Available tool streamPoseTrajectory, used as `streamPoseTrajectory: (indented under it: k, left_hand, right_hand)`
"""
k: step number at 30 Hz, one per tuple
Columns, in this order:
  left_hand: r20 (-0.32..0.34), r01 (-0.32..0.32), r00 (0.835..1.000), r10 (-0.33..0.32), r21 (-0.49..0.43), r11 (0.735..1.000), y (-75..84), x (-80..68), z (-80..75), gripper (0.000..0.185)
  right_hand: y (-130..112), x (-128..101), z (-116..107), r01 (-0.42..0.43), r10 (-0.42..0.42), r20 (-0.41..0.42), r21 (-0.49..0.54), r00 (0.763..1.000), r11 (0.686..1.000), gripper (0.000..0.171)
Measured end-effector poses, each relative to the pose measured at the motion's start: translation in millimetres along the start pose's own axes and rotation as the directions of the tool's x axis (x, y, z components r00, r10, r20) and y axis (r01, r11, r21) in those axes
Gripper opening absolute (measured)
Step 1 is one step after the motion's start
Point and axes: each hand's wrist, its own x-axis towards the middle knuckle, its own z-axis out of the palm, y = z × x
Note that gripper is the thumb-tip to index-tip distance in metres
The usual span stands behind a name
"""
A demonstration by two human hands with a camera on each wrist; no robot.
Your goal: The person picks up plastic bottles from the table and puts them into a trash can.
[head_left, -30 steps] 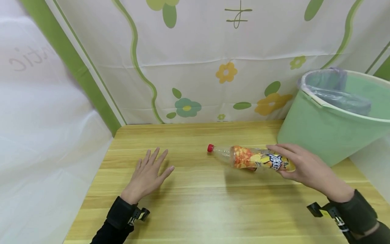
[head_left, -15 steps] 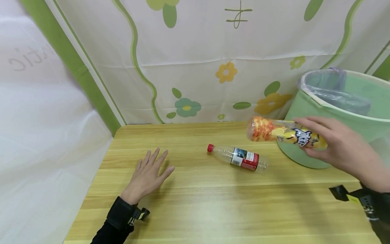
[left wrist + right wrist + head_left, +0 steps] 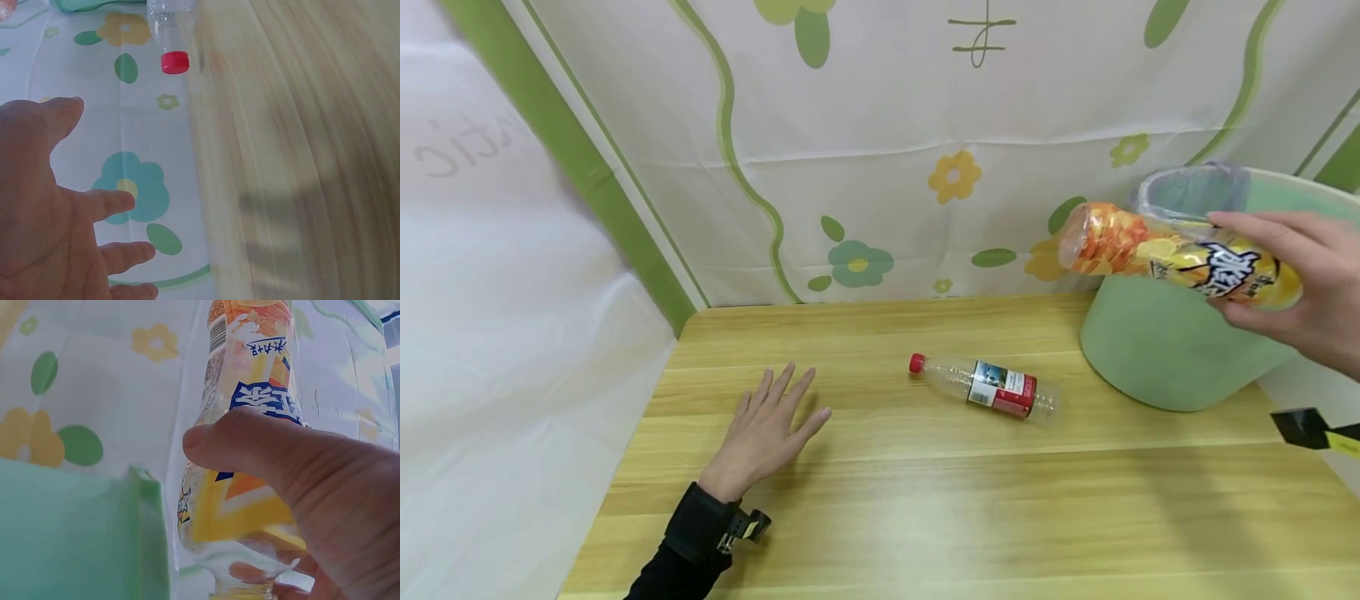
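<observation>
In the head view my right hand (image 3: pixel 1311 275) grips a plastic drink bottle (image 3: pixel 1180 254) with an orange and yellow label. It is raised off the table, lying nearly sideways before the rim of the green trash bin (image 3: pixel 1165 350). The right wrist view shows the thumb across the label (image 3: pixel 250 394), with the bottle's neck low in view and the other fingers partly hidden behind. A clear bottle (image 3: pixel 988 387) with a red cap and a red-and-blue label lies on the table. Left of it, my left hand (image 3: pixel 760 442) is spread with nothing in it; whether it touches the table I cannot tell.
The bin stands at the table's back right, with a thin plastic bag (image 3: pixel 1180 190) over part of its rim. A white flowered cloth (image 3: pixel 880 167) hangs behind the wooden table (image 3: pixel 880 508), and another white sheet (image 3: pixel 512 350) hangs at the left.
My right hand has lifted the orange-labelled bottle off the spot over the clear bottle and carried it up and right to the bin. The clear bottle shows fully now. My left hand stays put.
</observation>
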Motion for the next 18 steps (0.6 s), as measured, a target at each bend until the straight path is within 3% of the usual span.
streamPoseTrajectory:
  k: [14, 18]
  left_hand:
    - [0.006, -0.001, 1.000, 0.001, 0.001, 1.000, 0.3, 0.7, 0.4, 0.080]
    - [0.008, -0.001, 1.000, 0.001, -0.004, 1.000, -0.6, 0.6, 0.5, 0.080]
  right_hand:
    - [35.1, 1.8, -5.8, -0.182, 0.182, -0.034, 0.021, 0.983, 0.983, 0.113]
    - [52.2, 0.3, -3.7, -0.180, 0.182, -0.046, 0.031, 0.982, 0.983, 0.115]
